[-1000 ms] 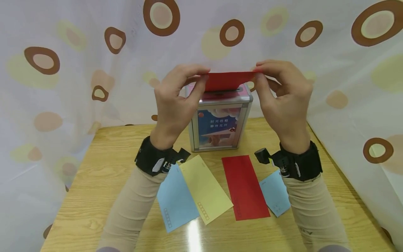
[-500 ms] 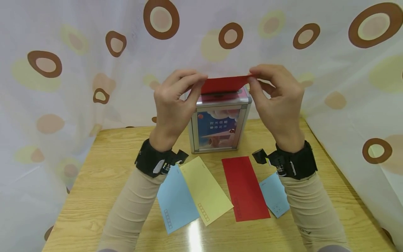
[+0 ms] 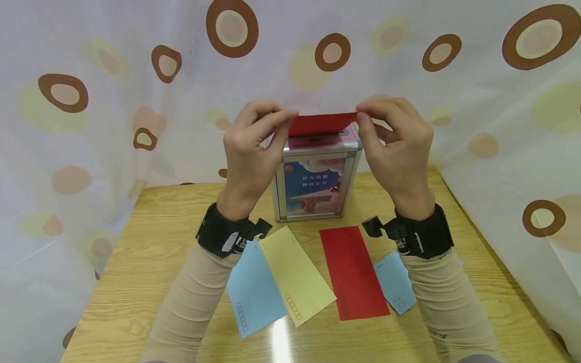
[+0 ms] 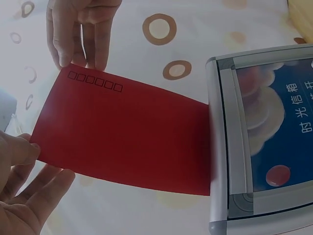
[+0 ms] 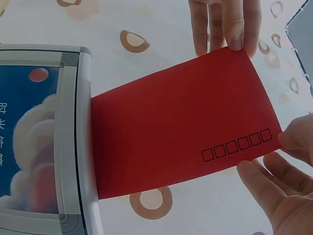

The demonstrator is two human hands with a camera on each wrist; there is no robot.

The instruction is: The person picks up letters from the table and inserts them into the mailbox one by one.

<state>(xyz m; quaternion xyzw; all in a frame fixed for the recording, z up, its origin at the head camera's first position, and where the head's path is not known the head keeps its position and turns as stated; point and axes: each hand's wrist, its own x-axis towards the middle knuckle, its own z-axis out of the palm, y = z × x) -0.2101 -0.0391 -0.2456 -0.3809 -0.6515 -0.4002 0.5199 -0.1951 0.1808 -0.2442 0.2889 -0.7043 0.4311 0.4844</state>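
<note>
The left hand (image 3: 251, 148) and the right hand (image 3: 397, 148) each pinch a top corner of a red envelope (image 3: 320, 124), fingertips and thumb closed on the paper. It stands between them above the box (image 3: 313, 184), printed squares near the held end, lower end out of sight at the slot (image 3: 340, 133) in the box's top. How deep it has gone cannot be told.

The wrist views show the paper slightly bowed between the hands and the rim. If the hands press harder while the lower end is caught, that bow would likely deepen into a crease. The slot's right end shows past the paper, while the left hand hides the left end; a corner could snag there, and unequal pushing would skew the envelope and wedge it. Letting go too soon could leave it jammed partway or flopping over.

The box stands upright on the far part of the bench (image 3: 131, 267), in front of the patterned cloth (image 3: 95, 30). It looks narrow, so a slanted push might slide or tip it.

Nearer lie, left to right, a blue envelope (image 3: 255, 297), a yellow envelope (image 3: 297, 275) overlapping it, a second red envelope (image 3: 354, 272) and a small blue envelope (image 3: 395, 281), partly hidden by the right sleeve (image 3: 451, 302). Lowering that arm carelessly could drag the small blue one aside.
</note>
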